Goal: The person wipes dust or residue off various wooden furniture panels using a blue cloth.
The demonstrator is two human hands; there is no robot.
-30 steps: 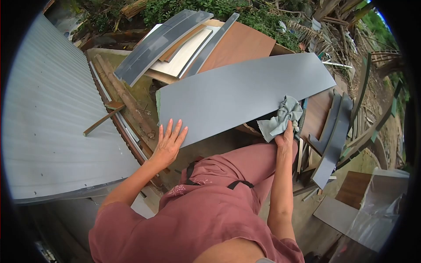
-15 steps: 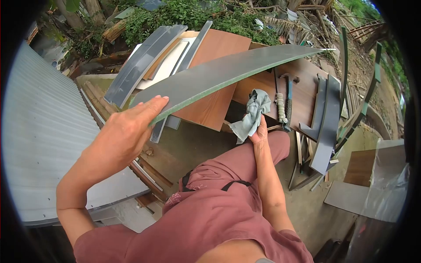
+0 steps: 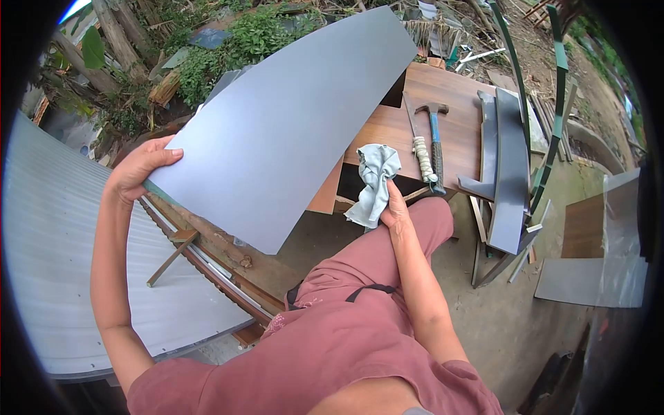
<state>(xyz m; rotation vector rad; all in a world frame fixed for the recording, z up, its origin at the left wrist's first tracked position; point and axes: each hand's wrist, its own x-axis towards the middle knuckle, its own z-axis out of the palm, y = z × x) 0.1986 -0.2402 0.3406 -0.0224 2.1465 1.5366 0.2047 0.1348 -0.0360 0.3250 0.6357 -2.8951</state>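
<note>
Panel, grey, flat and long, is lifted clear of the brown surface and tilted up on edge, its broad face turned toward the camera. Its long axis runs from about 7 o'clock to 1 o'clock across the view, with the far end high over the greenery.

The left hand holds it alone, at the panel's 9 o'clock edge near the lower end. The fingers lie over the face and are clamped on the edge, with the arm raised and the elbow bent well below.

The right hand sits apart from the panel, at roughly 4 o'clock from its middle and just above the person's thigh. Its fingers are closed round a pale crumpled cloth, which stands up from the fist close to the panel's right edge; I cannot tell if it touches.

A hammer lies on the surface at 3 o'clock from the cloth, and dark grey strips lie beyond it. A corrugated sheet fills the 8 o'clock side.
</note>
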